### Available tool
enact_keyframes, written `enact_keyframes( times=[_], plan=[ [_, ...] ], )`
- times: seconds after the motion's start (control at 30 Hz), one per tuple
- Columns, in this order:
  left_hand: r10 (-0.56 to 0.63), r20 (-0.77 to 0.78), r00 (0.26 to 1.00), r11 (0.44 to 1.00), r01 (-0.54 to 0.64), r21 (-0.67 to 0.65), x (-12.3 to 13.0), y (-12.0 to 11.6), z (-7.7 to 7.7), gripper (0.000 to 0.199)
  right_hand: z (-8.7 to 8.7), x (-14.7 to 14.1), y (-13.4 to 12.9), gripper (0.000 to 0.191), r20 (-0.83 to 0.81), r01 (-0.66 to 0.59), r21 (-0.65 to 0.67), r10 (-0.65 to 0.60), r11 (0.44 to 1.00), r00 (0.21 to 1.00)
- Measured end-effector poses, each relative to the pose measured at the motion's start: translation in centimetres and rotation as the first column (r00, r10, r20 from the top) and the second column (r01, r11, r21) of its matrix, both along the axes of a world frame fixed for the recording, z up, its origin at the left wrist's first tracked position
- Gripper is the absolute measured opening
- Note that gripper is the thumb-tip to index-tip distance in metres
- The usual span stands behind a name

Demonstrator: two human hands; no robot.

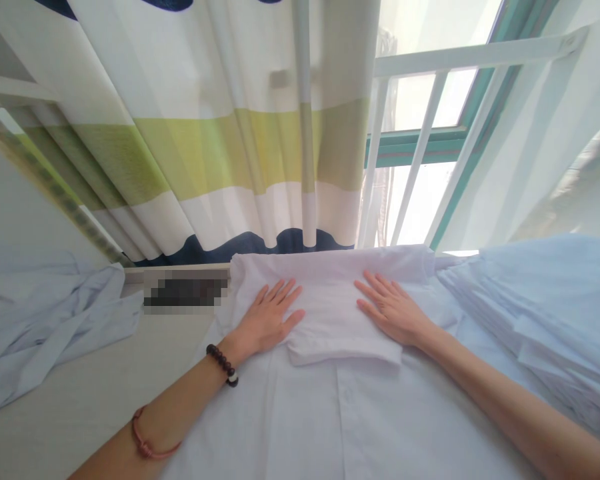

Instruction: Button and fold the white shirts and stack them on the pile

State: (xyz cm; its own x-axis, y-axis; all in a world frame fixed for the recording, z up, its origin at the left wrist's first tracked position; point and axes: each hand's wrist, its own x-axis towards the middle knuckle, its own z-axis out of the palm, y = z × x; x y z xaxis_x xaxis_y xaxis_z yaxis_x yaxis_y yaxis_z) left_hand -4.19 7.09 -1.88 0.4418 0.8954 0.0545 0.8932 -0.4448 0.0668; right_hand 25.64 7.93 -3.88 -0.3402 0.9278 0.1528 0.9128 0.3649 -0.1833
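A white garment (305, 413) is spread out in front of me, with a button strip down its middle and its far part folded over. My left hand (270, 317) lies flat on the left side of the folded part, fingers spread and holding nothing. On the right side, my right hand (391, 308) rests palm down on the same fabric, its fingers also apart. A beaded bracelet and a reddish cord circle my left wrist and forearm. A short folded flap (345, 351) of the garment lies between and just below my hands.
Folded pale garments are stacked (555, 300) at the right. Loose pale clothing (55, 320) lies at the left. A pixelated dark object (186, 291) sits near the back edge. Behind stand a white railing (420, 153) and a striped curtain (205, 153).
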Motion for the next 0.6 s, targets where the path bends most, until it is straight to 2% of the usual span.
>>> enact_keyframes(
  times=[0.13,0.23,0.33,0.5,0.6],
  plan=[
    [0.039,-0.043,0.998,0.999,-0.039,0.008,-1.5,0.0,0.4,0.060,-0.3,2.9,-0.2,0.061,0.057,0.072,-0.014,-0.071,0.997,0.996],
    [0.122,-0.066,0.990,0.992,-0.119,0.039,-3.2,-0.1,0.1,0.065,-0.6,4.2,-0.3,0.063,0.099,0.156,-0.001,-0.155,0.988,0.983],
    [0.171,-0.052,0.984,0.983,-0.167,0.071,-4.3,-0.2,-0.2,0.070,-0.6,4.4,-0.3,0.068,0.105,0.233,0.011,-0.232,0.973,0.967],
    [0.149,-0.037,0.988,0.986,-0.145,0.088,-4.9,-0.2,-0.3,0.073,-0.1,3.7,-0.9,0.075,0.081,0.341,0.048,-0.343,0.939,0.936],
    [0.126,-0.013,0.992,0.983,-0.123,0.136,-5.3,-0.1,-0.6,0.069,-0.2,3.5,-1.8,0.073,0.072,0.347,0.104,-0.355,0.932,0.932]
  ],
)
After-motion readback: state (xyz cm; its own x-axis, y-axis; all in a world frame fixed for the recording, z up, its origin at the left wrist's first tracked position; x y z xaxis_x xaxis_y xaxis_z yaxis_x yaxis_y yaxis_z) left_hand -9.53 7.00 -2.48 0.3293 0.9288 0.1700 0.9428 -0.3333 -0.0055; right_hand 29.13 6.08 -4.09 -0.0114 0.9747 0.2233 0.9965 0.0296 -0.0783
